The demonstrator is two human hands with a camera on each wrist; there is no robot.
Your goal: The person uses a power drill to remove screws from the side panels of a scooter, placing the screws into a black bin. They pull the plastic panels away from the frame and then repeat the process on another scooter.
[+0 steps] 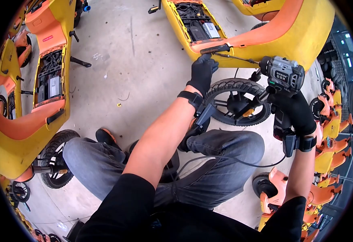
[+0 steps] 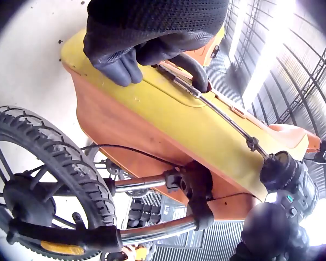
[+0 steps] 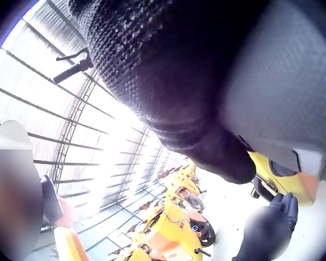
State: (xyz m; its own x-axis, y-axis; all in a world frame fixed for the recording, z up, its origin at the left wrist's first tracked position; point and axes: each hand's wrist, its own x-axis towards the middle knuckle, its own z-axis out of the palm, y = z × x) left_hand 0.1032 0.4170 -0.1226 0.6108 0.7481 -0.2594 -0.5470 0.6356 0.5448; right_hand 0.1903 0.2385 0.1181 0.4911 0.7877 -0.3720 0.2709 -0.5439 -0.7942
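Observation:
My gloved right hand (image 1: 295, 111) grips a grey and black cordless drill (image 1: 283, 74) by its handle. From the drill's chuck a long thin driver shaft (image 1: 241, 59) reaches left along the yellow and orange scooter body (image 1: 261, 46). At the shaft's far end, my gloved left hand (image 1: 202, 72) has its fingers curled at a black grab handle (image 1: 215, 49) on the body's edge. The left wrist view shows the left hand (image 2: 152, 41) over one end of that handle (image 2: 193, 70); the shaft's tip is hidden near the fingers. Below lies the wheel (image 1: 237, 103) with its fork.
A second scooter (image 1: 49, 76) with an uncovered compartment stands at the left. The worked-on scooter has an open compartment too, with a grey box and wiring (image 1: 198, 24). Rows of scooters (image 1: 330, 153) line the right. A cable (image 1: 225, 158) runs across the person's lap.

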